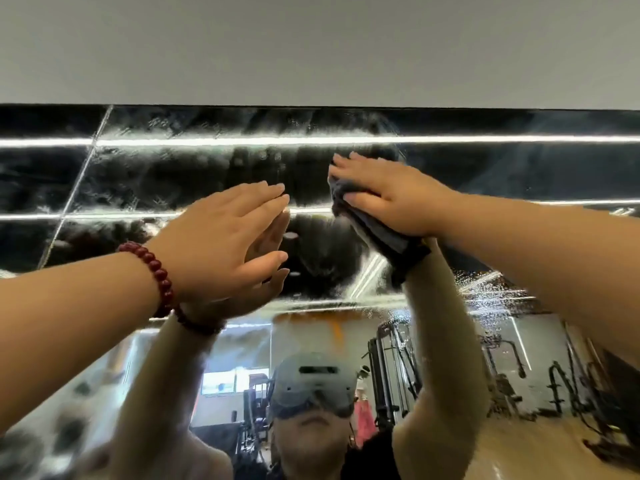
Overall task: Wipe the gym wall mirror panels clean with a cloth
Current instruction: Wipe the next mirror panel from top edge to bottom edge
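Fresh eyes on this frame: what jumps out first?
Two hands raised flat against the mirror near its top edge. The right hand presses a dark cloth on the glass, right of centre; the left hand, with a red bead bracelet at its wrist, rests bare with fingers straight. Smeary wet streaks cover the upper glass, and gym machines are reflected lower right.

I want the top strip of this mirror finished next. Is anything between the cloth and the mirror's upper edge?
Nothing visible is. The right hand presses the dark cloth flat on the mirror, and only streaky glass lies above it up to the edge. The left hand rests on the glass off to the left, out of that path.
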`<state>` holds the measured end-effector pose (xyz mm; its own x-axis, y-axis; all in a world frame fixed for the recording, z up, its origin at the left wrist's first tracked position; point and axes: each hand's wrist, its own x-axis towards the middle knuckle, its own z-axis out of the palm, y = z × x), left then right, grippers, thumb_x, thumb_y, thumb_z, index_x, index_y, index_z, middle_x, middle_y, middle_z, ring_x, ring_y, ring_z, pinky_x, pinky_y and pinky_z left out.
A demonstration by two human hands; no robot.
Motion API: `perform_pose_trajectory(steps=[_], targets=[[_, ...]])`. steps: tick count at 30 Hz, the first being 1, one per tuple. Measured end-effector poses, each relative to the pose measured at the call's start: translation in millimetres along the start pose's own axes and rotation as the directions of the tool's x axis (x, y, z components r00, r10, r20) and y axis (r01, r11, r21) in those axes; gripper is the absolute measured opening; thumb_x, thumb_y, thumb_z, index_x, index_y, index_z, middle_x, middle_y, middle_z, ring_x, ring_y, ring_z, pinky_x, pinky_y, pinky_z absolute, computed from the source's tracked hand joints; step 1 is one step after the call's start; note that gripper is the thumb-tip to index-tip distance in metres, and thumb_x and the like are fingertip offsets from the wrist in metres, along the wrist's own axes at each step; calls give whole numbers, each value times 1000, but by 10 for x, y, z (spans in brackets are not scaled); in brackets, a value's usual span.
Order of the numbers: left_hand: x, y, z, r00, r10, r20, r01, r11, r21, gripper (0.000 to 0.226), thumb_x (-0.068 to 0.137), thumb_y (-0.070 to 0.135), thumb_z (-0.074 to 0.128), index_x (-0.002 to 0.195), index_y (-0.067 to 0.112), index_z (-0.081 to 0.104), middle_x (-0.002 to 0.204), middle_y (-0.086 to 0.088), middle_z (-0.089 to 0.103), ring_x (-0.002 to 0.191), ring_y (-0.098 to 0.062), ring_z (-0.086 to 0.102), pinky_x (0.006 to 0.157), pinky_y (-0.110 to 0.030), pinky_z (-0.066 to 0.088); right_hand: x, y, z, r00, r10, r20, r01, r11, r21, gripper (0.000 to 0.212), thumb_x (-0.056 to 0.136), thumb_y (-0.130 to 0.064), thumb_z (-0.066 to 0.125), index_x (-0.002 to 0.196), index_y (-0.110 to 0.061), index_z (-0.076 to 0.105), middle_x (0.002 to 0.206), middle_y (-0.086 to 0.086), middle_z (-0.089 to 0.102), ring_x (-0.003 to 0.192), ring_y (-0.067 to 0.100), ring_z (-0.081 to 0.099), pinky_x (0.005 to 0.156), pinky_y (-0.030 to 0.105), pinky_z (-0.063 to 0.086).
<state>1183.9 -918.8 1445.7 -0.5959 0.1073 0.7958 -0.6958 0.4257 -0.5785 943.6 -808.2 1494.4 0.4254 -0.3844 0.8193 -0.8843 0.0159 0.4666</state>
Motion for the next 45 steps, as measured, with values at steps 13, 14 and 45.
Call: perform_pose_trajectory(steps=[13,14,45], targets=[[316,592,121,985,9,-173,-53,967,-250,80,88,54,11,156,13,21,163,-3,17,150,-14,12,118,-22,-1,-171,-206,-9,948,312,-66,-246,846,473,56,100,-7,48,149,-32,39,160,-18,25,146,-1,13,118,19,11],[378,646,111,987,-16,-162,-26,967,-254,80,88,54,9,156,14,20,163,-3,18,150,-14,12,119,-23,0,-190,-179,-14,947,312,-73,-243,848,470,55,100,-10,52,148,-33,40,158,-19,28,144,-2,18,117,18,17],[1663,1254,-16,889,-455,56,456,890,-16,73,96,68,21,157,33,0,166,-6,-7,151,-30,-11,121,-48,1,-598,900,-63,919,306,-249,-279,950,137,41,104,-31,40,145,-25,42,163,-1,24,150,23,17,120,43,18]])
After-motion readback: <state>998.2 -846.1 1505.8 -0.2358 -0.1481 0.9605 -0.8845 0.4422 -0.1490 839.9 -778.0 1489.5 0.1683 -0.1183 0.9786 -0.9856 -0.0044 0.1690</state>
